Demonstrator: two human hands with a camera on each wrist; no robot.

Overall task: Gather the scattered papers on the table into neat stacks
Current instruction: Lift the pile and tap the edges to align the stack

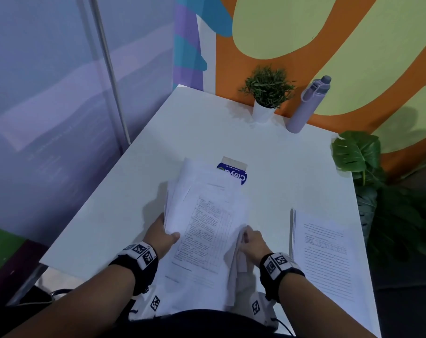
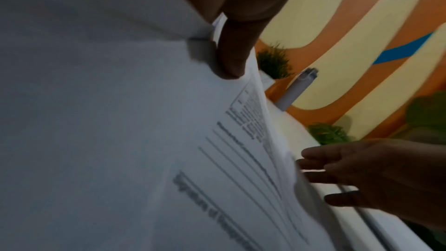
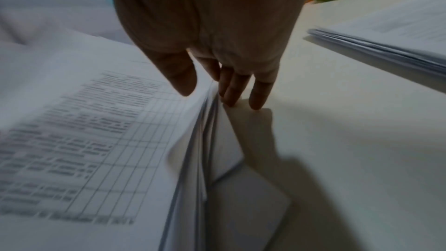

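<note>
the person is squaring up a loose bundle of papers [image 1: 207, 228] that is lying at the near middle of the white desk [image 1: 280, 167], the left hand [image 1: 162, 236] pinching its left edge with the thumb on top while the right hand [image 1: 252, 241] is pressing nearly straight, close-set fingers [image 3: 233, 91] against the right edge. the sheets are fanning unevenly, so the next move probably calls for tapping the edges flush, perhaps then setting them by the finished stack [image 1: 326, 250] lying to the right. a blue-and-white packet [image 1: 233, 170] is peeking from under the bundle's far end, and a small potted plant [image 1: 266, 93] and a lilac bottle [image 1: 309, 103] are standing against the orange-and-green wall.
</note>
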